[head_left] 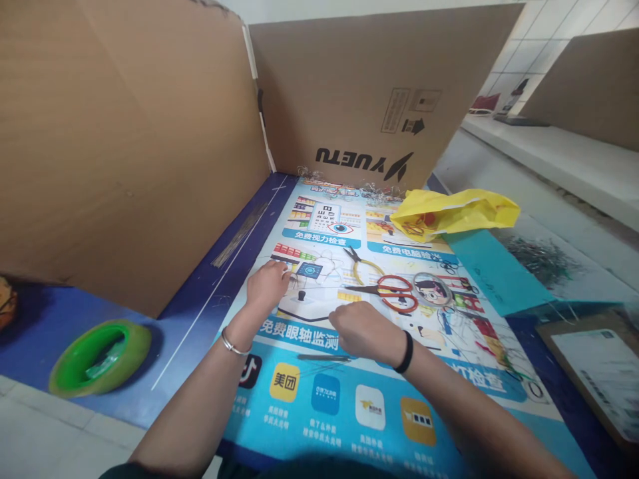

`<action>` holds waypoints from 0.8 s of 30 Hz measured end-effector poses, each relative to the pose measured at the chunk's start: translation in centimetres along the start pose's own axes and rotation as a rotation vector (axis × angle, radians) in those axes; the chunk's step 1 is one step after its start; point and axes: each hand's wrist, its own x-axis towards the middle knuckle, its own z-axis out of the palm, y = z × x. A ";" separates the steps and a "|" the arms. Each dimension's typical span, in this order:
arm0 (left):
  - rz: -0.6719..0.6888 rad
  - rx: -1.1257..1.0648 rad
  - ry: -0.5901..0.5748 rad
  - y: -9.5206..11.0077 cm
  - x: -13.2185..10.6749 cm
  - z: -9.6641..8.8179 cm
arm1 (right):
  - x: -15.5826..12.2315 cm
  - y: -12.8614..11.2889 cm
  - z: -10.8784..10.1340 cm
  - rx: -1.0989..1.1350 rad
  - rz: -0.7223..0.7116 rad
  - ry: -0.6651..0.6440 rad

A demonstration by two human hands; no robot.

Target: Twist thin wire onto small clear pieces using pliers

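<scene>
My left hand (267,285) rests on a printed blue poster (349,406), fingers curled around thin pale wire (327,263) that loops across the poster. A silver bangle circles that wrist. My right hand (362,329) is closed in a fist over the poster; what it pinches is hidden. A black band sits on that wrist. Beyond the hands lie yellow-handled pliers (362,263) and red-handled scissors (394,293).
Cardboard walls (124,133) stand at the left and back. A green tape roll (97,356) lies at the left. A yellow plastic bag (454,209) sits at the back right, with a heap of wire bits (542,256) and a clipboard (599,369) further right.
</scene>
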 end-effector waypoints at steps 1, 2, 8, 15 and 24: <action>0.025 -0.034 0.034 0.2 -0.1 -0.2 | 0.1 0.4 -0.1 0.007 0.011 0.003; 0.067 -0.096 0.053 0.5 -0.3 -0.3 | 0.2 0.8 -0.2 0.012 0.011 0.002; 0.447 -0.559 -0.214 2.5 -1.1 0.0 | 0.6 3.0 0.0 0.069 0.027 -0.009; 0.616 -0.512 -0.425 3.4 -1.6 0.2 | 0.3 3.8 0.5 0.131 0.000 -0.018; 0.620 -0.534 -0.456 3.7 -1.7 -0.1 | 0.2 3.7 0.1 0.146 0.023 -0.055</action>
